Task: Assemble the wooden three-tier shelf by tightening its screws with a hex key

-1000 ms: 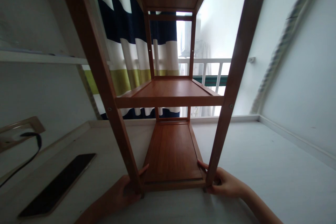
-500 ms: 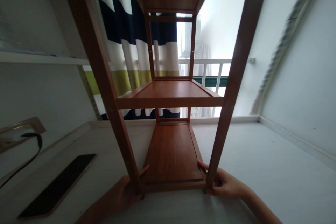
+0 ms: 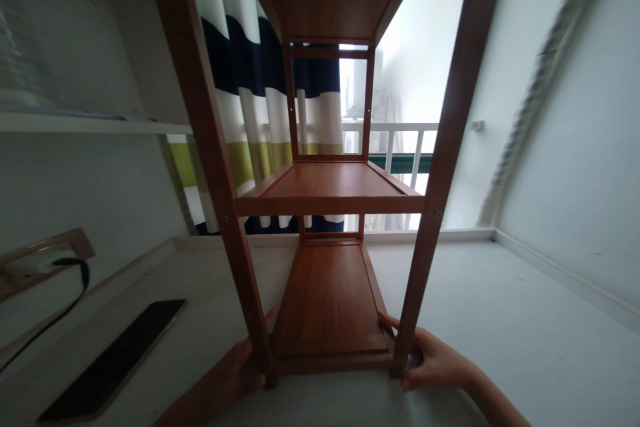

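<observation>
A reddish-brown wooden shelf rack (image 3: 333, 205) stands upright in front of me, with three boards in view between its straight posts. My left hand (image 3: 235, 370) is closed around the foot of the near left post, a fingertip showing past the post beside the bottom board (image 3: 330, 300). At the near right post, my right hand (image 3: 437, 360) grips the lower end. One finger of it reaches along the side of the bottom board, and its thumb is close to the post's foot. Fingers behind both posts are partly hidden.
A dark phone-like slab (image 3: 113, 360) lies on the pale surface at left. Near it, a black cable (image 3: 85, 273) runs from a wall socket plate (image 3: 45, 260). A striped curtain (image 3: 255, 113) and white railing (image 3: 400, 127) are behind the rack; white walls flank it.
The view has tilted slightly, so the rack appears a little lower. My left finger shows less over the bottom board, and my right thumb has shifted lower at the post's foot.
</observation>
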{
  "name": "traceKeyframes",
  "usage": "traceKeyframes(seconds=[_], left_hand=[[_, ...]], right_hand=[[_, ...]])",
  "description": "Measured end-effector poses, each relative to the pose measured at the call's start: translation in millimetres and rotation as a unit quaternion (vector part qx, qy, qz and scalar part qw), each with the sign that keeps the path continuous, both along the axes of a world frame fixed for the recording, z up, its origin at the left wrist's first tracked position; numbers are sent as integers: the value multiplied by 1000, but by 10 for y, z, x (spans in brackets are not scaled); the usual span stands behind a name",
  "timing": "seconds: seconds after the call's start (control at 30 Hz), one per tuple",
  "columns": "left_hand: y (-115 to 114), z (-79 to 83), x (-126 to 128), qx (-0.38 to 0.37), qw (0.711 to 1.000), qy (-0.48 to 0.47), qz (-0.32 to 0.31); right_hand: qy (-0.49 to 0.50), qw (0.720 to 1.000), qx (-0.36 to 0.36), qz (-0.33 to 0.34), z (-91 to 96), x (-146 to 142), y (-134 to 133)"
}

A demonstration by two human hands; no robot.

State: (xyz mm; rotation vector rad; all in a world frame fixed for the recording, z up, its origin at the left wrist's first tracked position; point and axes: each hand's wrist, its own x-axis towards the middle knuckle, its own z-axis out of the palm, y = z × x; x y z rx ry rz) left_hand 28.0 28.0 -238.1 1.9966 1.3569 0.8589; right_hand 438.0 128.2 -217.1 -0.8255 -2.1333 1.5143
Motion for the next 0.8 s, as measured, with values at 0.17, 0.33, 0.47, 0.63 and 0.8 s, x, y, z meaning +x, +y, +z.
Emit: traceKeyframes(seconds=[0.17, 0.33, 0.47, 0.63, 0.8], left_hand=[[14, 106, -115, 129, 983, 25, 128], [38, 620, -166, 218, 945, -24, 241], [130, 1279, -60, 282, 917, -75, 271], [183, 1924, 310, 398, 854, -192, 274], [173, 2087, 695, 442, 801, -313, 255]], right_hand=[[-10, 998, 26, -58, 36, 143, 37], [57, 978, 107, -168, 307, 326, 222], [138, 938, 191, -254, 855, 325, 372], [298, 843, 291, -341, 1516, 145, 284], [412, 743, 334, -407, 1677, -83, 89]])
